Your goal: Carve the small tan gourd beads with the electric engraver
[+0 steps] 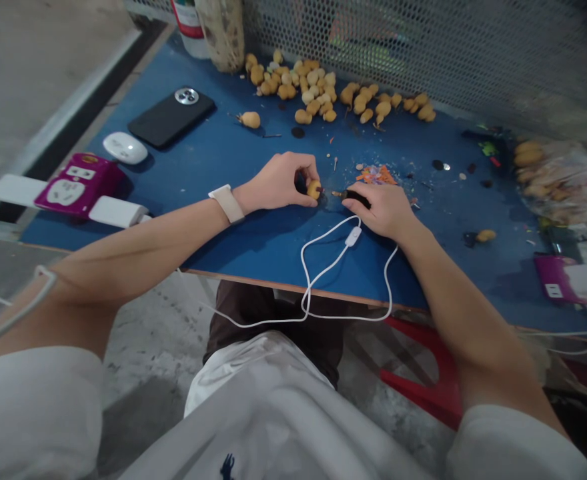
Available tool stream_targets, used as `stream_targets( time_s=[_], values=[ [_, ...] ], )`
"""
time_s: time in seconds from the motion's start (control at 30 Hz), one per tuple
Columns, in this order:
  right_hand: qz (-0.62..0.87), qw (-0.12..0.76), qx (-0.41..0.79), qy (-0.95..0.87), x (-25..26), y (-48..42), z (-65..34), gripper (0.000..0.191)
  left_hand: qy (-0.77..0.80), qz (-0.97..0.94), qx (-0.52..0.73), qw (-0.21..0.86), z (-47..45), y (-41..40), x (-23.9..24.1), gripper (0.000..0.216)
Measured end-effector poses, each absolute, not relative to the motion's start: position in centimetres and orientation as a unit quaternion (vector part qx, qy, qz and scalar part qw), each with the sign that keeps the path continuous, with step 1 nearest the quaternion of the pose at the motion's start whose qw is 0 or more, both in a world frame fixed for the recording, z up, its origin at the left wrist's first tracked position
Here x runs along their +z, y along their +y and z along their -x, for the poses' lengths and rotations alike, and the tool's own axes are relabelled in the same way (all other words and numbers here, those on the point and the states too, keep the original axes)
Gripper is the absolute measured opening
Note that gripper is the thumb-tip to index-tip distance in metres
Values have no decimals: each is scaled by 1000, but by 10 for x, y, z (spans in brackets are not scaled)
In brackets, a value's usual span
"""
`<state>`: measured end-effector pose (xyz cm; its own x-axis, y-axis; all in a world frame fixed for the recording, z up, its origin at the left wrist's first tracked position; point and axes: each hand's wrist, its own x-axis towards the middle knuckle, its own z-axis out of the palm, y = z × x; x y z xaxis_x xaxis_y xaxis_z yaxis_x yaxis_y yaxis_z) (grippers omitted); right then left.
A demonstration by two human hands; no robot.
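My left hand (278, 181), with a pale-strapped watch on its wrist, pinches a small yellow-brown gourd (314, 189) between thumb and fingertips. A dark spot shows on the side of the gourd that faces right. Just right of it, my right hand (383, 208) grips a black-handled, pen-like tool (345, 195) whose thin tip points left at the gourd. A small gap seems to lie between tip and gourd. From below the right hand loops a white cord (318, 280) with an inline switch (353, 236). Orange and purple scraps (376, 175) lie just behind that hand.
Many small gourds (313, 87) are heaped along the perforated metal panel (423, 60). At left are a black phone (171, 117), a white case (125, 148) and a purple power socket (79, 185). A bag of gourds (556, 183) and another purple socket (553, 277) sit right.
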<state>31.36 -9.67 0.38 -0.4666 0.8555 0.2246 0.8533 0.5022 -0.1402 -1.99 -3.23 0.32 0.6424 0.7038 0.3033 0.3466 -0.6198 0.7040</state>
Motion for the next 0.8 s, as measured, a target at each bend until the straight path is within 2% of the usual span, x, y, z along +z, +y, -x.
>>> stream_targets(
  time_s=[0.27,0.57,0.8],
  values=[
    [502,134,6,-854,2,-96,-314,81,316,-853,282,306,18,-33,4,36],
    [505,126,5,-854,7,-97,-313,100,325,-855,271,300,18,-33,4,37],
    [507,132,8,-852,6,-97,-312,100,320,-853,279,304,18,-32,3,38]
  ],
)
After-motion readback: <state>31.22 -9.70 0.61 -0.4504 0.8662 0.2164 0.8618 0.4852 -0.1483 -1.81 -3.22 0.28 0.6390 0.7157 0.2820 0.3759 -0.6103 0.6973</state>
